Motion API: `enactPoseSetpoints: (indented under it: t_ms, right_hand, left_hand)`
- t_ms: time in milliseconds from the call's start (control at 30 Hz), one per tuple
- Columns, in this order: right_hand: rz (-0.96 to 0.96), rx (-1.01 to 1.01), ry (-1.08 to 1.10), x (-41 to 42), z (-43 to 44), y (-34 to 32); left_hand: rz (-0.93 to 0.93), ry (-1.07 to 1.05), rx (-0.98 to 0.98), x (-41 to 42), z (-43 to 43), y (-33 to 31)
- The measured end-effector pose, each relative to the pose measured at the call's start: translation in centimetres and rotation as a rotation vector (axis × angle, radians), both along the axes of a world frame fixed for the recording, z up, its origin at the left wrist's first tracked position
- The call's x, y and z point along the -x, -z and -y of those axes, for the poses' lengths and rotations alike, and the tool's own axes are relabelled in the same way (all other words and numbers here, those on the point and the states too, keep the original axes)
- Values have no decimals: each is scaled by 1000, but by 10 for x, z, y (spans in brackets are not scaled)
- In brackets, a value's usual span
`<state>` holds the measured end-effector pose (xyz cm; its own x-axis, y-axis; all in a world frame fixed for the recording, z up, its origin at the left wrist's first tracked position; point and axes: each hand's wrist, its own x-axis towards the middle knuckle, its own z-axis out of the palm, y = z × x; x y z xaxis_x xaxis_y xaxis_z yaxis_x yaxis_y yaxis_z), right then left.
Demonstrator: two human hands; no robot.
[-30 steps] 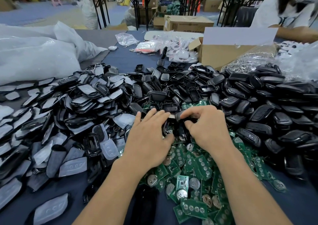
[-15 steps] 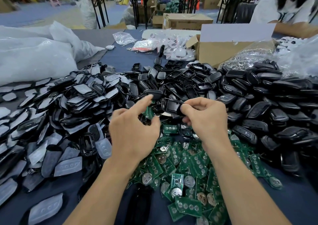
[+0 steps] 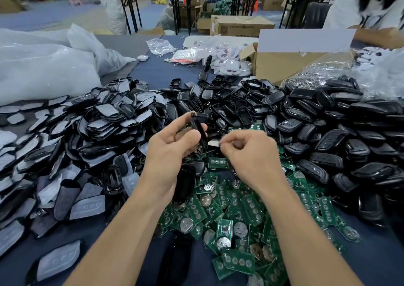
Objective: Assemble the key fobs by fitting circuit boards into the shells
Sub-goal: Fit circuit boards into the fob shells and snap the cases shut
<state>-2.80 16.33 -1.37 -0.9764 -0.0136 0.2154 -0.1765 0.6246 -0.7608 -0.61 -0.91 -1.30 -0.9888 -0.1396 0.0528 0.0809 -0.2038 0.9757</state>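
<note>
Three heaps lie on the counter (image 3: pixel 153 71), each past counting: flat green boards (image 3: pixel 238 211) with round silvery contacts nearest, glossy black oval shells (image 3: pixel 306 128) behind and to the right, matt grey rubber pads (image 3: pixel 87 207) to the left. One shell (image 3: pixel 199 128), edge-on, is raised above the boards, pinched by thumb and fingertips of the left hand (image 3: pixel 170 152), whereas half a second ago the right hand (image 3: pixel 249 154) held it. The right hand is curled just beside it, thumb to fingertips, and whether it pinches anything cannot be told.
</note>
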Motion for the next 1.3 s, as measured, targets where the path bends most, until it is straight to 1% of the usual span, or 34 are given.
enactPoseSetpoints:
  t_ms: [100, 133, 167, 233, 333, 367, 467, 567, 633, 733, 900, 1000, 1100, 1300]
  right_hand:
    - [167, -435, -80, -5, 6, -1]
    - [167, -453, -66, -6, 8, -2]
    - [134, -394, -52, -5, 9, -3]
    - [75, -164, -19, -5, 8, -3]
    - [132, 304, 34, -5, 5, -7]
    - [162, 428, 34, -6, 6, -10]
    - [201, 652, 16, -6, 7, -15]
    - [237, 823, -54, -9, 5, -22]
    - [266, 874, -106, -9, 6, -24]
    - [291, 889, -155, -10, 6, -24]
    - [239, 791, -160, -11, 6, -22]
    - [233, 790, -134, -9, 6, -20]
    - [249, 803, -171, -10, 7, -19]
    - [246, 836, -195, -11, 7, -19]
  left_hand:
    - [55, 92, -153, 0, 7, -5]
    - [74, 137, -192, 0, 10, -7]
    - [93, 182, -223, 0, 12, -8]
    - [121, 265, -303, -1, 16, -9]
    - [139, 353, -467, -3, 21, -10]
    - [139, 368, -495, -4, 22, -10]
    - [133, 382, -495, -2, 23, -10]
    - [119, 335, -428, 0, 23, -7]
    - [97, 282, -393, 3, 22, -5]
    - [84, 208, -304, 6, 19, -2]
    - [62, 235, -229, 6, 16, 1]
    - [36, 241, -164, 4, 15, 2]
    - [4, 211, -48, 2, 12, 3]
    - [4, 251, -51, 1, 11, 3]
